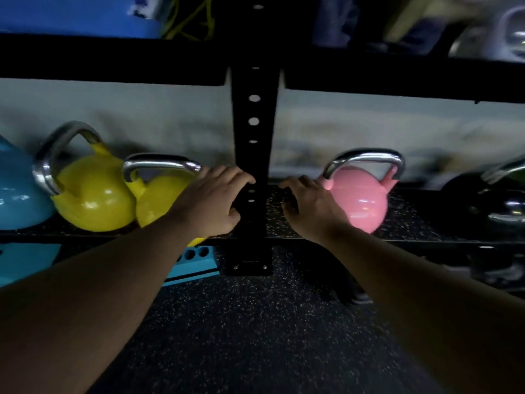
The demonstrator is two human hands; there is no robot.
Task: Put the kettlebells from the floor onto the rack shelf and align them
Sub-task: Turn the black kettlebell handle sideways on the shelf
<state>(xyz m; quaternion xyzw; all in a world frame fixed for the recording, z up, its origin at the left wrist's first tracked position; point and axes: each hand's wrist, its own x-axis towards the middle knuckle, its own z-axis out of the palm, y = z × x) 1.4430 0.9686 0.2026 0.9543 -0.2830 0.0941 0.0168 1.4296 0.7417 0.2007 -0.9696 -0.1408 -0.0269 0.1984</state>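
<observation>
Left hand (pixel 211 199) spread on yellow kettlebell (pixel 159 199), right hand (pixel 311 207) spread against pink kettlebell (pixel 362 196), apparently aligning them on shelf (pixel 412 220).

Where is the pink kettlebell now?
In the head view, the pink kettlebell stands on the rack shelf, right of the black upright post, just beyond the right hand.

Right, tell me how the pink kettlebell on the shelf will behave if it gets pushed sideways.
The pink kettlebell looks like solid metal, so it is probably heavy for its size and should resist a light shove. Its glossy round body may slip under a palm; the steel handle looks the surer grip. On the speckled rubber shelf it would likely drag or tip, not slide.
</observation>
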